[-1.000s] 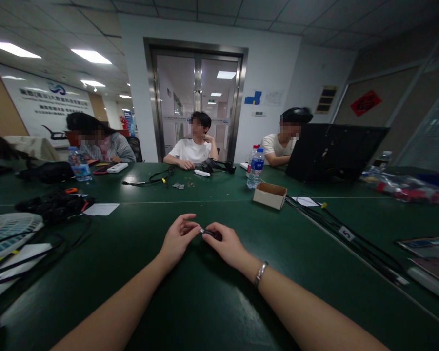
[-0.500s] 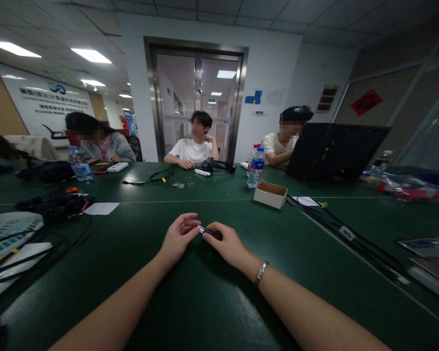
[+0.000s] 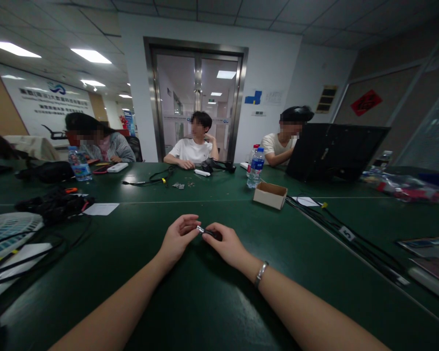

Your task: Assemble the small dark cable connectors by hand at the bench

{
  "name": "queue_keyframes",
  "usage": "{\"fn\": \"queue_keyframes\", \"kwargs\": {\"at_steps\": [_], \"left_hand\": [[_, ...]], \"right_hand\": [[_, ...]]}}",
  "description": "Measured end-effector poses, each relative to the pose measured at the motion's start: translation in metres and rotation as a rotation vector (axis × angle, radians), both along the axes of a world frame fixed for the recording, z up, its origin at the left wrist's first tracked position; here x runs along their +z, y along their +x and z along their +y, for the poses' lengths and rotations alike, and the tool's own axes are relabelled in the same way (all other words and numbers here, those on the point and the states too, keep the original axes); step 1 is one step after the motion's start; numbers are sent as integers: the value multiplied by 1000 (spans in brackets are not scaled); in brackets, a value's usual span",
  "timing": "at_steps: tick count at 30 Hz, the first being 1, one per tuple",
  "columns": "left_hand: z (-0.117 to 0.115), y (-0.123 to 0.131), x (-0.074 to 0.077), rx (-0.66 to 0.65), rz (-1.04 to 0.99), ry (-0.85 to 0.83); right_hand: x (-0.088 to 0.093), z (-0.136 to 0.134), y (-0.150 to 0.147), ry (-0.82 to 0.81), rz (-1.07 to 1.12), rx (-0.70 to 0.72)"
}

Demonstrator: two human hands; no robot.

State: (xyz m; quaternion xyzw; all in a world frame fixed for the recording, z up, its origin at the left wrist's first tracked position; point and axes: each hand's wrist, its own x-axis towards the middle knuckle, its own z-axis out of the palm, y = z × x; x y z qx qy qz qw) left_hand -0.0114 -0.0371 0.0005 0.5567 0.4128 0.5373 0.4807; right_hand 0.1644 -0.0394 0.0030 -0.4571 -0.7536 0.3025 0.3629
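Above the middle of the green table, a small black object with a shiny silver end (image 3: 201,229) is between my two hands. My right hand (image 3: 227,242) wraps its thumb and fingers round the black part and hides much of it. At the silver tip, the thumb and fingers of my left hand (image 3: 179,237) pinch from the left, the other fingers loosely curved. The exact kind of object is too small to make out.
An open cardboard box (image 3: 269,196) stands beyond my right hand, near water bottles (image 3: 255,168). Black cables (image 3: 351,239) run along the right; a basket (image 3: 12,229) and tangled cables (image 3: 53,204) lie left. Three people sit across the table (image 3: 219,302), one behind a monitor (image 3: 332,151).
Almost nothing differs. The silver end has tilted or shifted very slightly between my fingers, and my left fingertips sit a touch lower.
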Motion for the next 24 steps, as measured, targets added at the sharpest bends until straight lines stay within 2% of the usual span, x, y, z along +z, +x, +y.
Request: {"fn": "queue_keyframes", "kwargs": {"at_steps": [18,24], "left_hand": [[1,1,0,21,-3,-7],[-2,1,4,29,2,-11]], "right_hand": [[1,-1,-1,2,-4,-11],[0,0,-1,-18,-1,-5]]}}
